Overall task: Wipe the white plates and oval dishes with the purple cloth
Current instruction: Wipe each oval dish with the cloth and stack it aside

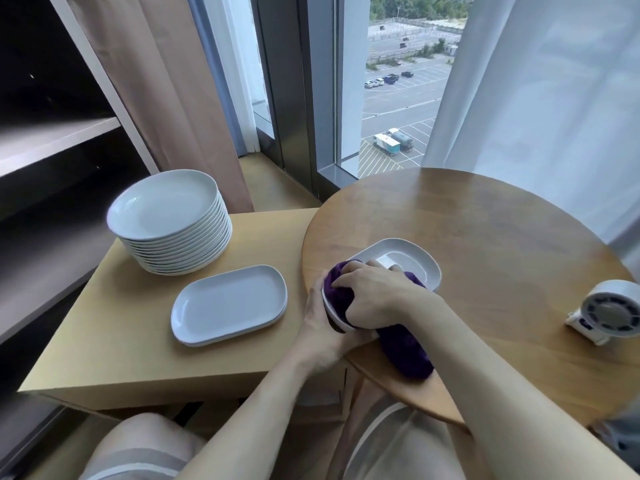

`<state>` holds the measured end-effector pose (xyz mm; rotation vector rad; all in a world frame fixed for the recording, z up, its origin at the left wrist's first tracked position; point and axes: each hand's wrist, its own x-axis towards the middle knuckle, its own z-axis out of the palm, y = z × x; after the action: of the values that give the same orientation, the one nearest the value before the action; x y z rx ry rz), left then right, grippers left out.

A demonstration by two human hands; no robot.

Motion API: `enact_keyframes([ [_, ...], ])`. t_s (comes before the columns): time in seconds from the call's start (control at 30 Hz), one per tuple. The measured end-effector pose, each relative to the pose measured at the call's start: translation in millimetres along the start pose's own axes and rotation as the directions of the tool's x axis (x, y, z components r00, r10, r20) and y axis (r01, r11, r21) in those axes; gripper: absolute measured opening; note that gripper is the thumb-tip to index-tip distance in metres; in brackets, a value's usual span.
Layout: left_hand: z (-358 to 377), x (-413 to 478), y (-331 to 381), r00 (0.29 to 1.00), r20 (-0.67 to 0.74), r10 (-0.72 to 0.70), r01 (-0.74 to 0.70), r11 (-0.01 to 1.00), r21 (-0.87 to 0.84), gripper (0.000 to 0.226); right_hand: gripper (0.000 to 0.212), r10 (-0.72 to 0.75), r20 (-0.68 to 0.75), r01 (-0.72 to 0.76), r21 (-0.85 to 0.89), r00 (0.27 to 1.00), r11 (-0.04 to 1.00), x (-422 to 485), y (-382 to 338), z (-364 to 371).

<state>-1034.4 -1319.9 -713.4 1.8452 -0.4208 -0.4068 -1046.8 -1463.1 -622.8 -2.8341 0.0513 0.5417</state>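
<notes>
A white oval dish (405, 258) lies at the left edge of the round wooden table (485, 237). My left hand (323, 332) grips its near end from below. My right hand (375, 292) clutches the purple cloth (405, 348) and presses it into the near half of the dish; the rest of the cloth trails onto the table toward me. On the lower side table (114, 341), a tall stack of round white plates (173, 223) stands at the back. A small stack of white oval dishes (228, 304) lies in front of it.
A small white fan (607, 311) sits at the right edge of the round table. Dark shelves (52, 140) fill the left, with curtains (166, 84) and a window behind. My knees are below the tables.
</notes>
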Motion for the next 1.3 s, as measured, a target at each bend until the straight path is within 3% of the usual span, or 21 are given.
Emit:
enact_keyframes([
  [0.2, -1, -1, 1, 0.997, 0.042, -0.058, 0.057, 0.998, 0.023, 0.131, 0.079, 0.11, 0.202, -0.126, 0.068, 0.973, 0.99, -8, 20, -24],
  [0.3, -1, -2, 1, 0.997, 0.037, -0.065, 0.064, 0.998, 0.021, 0.12, 0.08, 0.128, 0.205, -0.152, 0.107, 0.97, 0.982, -10, 40, -32],
  [0.43, -1, -3, 3, 0.998, 0.033, -0.055, 0.055, 0.998, 0.009, 0.118, 0.053, 0.212, 0.029, -0.21, 0.319, 0.977, 0.924, -13, 68, -32],
  [0.53, -2, -2, 2, 0.997, 0.034, -0.068, 0.068, 0.998, -0.005, 0.123, 0.031, 0.322, -0.181, -0.228, 0.407, 0.929, 0.884, -10, 85, -28],
  [0.67, -3, -1, 3, 0.996, 0.048, -0.077, 0.076, 0.997, 0.015, 0.123, 0.048, 0.451, -0.343, -0.218, 0.542, 0.824, 0.811, 1, 96, -17],
  [0.73, -3, -1, 2, 0.996, 0.054, -0.077, 0.076, 0.997, 0.024, 0.126, 0.04, 0.487, -0.404, -0.201, 0.573, 0.774, 0.795, 7, 91, -9],
  [0.9, -3, -1, 2, 0.994, 0.073, -0.085, 0.084, 0.996, 0.024, 0.123, 0.019, 0.399, -0.503, -0.286, 0.289, 0.767, 0.914, 24, 65, 8],
  [1.03, -2, -3, 2, 0.994, 0.071, -0.084, 0.082, 0.996, 0.038, 0.129, 0.026, 0.248, -0.504, -0.243, 0.077, 0.827, 0.967, 25, 49, 14],
  [1.17, -4, -4, 4, 0.994, 0.072, -0.08, 0.074, 0.995, 0.073, 0.132, 0.032, 0.108, -0.359, -0.099, 0.043, 0.927, 0.994, 19, 23, 12],
  [1.3, -7, -3, 8, 0.999, 0.053, -0.002, -0.003, 0.995, 0.102, 0.114, 0.041, 0.002, -0.164, 0.007, 0.055, 0.986, 0.998, 8, 7, 2],
])
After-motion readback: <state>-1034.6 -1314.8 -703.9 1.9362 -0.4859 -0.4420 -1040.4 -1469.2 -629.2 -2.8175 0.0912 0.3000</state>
